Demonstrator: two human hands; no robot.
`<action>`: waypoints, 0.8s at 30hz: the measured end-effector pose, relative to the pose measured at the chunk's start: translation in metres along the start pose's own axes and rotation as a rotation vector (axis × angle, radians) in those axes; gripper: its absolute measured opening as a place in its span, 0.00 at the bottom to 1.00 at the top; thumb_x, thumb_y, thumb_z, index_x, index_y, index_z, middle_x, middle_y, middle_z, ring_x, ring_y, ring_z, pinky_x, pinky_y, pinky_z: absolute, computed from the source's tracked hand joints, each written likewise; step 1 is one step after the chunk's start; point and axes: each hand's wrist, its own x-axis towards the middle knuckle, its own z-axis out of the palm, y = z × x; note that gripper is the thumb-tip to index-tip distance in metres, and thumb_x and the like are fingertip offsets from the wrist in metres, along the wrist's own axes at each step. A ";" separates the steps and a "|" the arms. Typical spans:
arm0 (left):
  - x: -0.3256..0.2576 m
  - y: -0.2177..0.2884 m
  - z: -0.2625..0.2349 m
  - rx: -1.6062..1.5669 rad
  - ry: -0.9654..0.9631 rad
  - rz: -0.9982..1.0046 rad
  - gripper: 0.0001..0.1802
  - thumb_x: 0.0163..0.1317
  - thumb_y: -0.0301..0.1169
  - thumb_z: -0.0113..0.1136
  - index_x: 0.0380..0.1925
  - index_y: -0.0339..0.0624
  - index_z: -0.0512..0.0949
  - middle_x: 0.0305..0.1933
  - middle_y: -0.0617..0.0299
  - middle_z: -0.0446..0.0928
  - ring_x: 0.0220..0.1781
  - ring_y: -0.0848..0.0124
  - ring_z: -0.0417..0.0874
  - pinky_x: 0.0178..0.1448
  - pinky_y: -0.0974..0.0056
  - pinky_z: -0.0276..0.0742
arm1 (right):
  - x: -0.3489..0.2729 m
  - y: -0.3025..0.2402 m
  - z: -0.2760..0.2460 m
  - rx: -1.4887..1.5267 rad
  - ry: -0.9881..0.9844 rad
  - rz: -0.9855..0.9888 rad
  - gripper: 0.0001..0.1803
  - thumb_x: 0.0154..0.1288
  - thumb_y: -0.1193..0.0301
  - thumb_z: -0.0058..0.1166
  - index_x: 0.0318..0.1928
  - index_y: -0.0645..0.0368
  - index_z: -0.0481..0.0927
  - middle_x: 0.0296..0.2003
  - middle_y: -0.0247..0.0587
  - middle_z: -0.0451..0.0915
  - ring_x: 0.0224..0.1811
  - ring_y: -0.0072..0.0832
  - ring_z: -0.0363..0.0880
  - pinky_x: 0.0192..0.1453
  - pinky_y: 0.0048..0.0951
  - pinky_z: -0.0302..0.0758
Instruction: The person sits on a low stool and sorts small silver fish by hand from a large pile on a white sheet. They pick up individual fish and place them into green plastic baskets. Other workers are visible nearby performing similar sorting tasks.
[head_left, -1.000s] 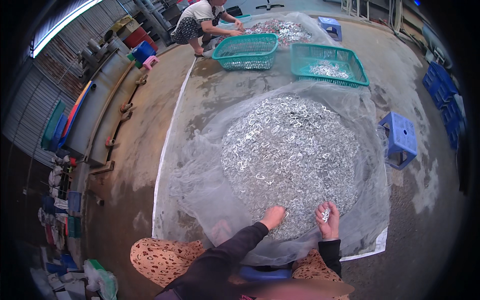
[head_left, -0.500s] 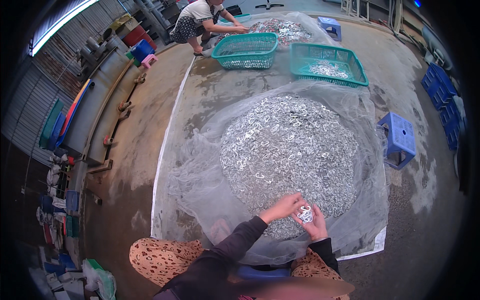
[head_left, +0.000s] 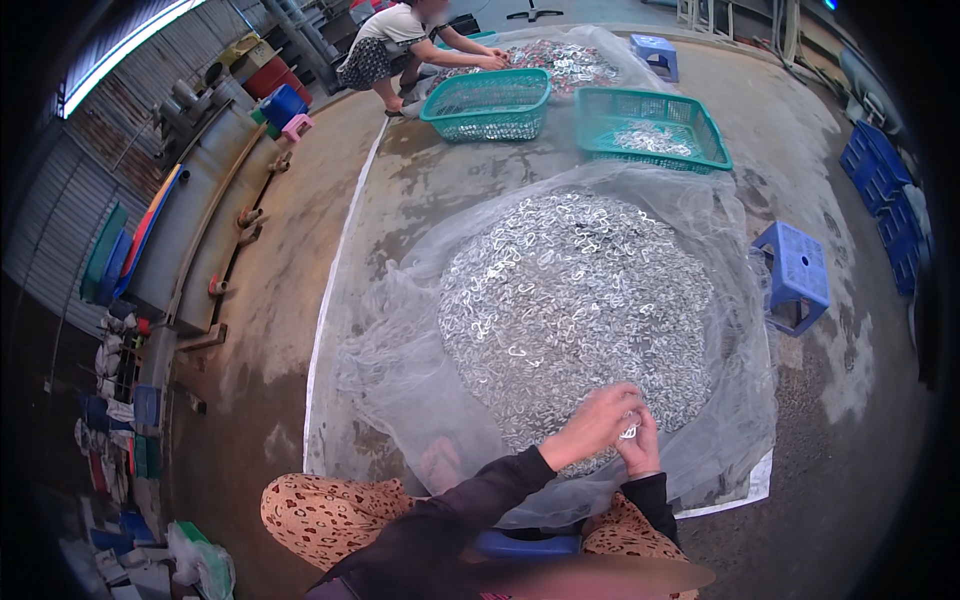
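Left hand (head_left: 593,422) has joined right hand (head_left: 638,440) over one metal-piece heap (head_left: 575,300).

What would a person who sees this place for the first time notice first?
First, the large round heap of small shiny metal pieces on a sheet of thin white netting, spread over the concrete floor in the middle. At its near edge, the left hand and right hand meet over a few pieces. Beyond stand two teal plastic mesh baskets, and another person crouches at a second heap.
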 end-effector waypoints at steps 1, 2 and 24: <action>-0.006 -0.013 -0.002 -0.036 -0.022 -0.125 0.15 0.55 0.29 0.59 0.43 0.40 0.75 0.46 0.46 0.71 0.49 0.51 0.72 0.52 0.53 0.70 | -0.002 -0.008 0.000 0.004 0.026 -0.032 0.11 0.67 0.63 0.44 0.41 0.56 0.75 0.35 0.40 0.77 0.41 0.32 0.77 0.42 0.31 0.79; -0.011 -0.027 -0.001 -0.069 0.016 -0.198 0.16 0.55 0.30 0.60 0.44 0.40 0.74 0.46 0.45 0.70 0.50 0.51 0.72 0.51 0.53 0.70 | -0.002 -0.013 0.001 0.008 0.052 -0.062 0.11 0.67 0.63 0.45 0.38 0.56 0.75 0.33 0.40 0.77 0.39 0.32 0.78 0.40 0.30 0.80; -0.053 -0.125 -0.018 -0.211 -0.146 -0.414 0.11 0.56 0.33 0.62 0.37 0.43 0.78 0.40 0.63 0.77 0.36 0.74 0.78 0.40 0.66 0.75 | -0.026 -0.029 0.012 -0.096 -0.153 0.001 0.17 0.69 0.60 0.46 0.47 0.60 0.74 0.42 0.45 0.77 0.45 0.37 0.76 0.45 0.39 0.78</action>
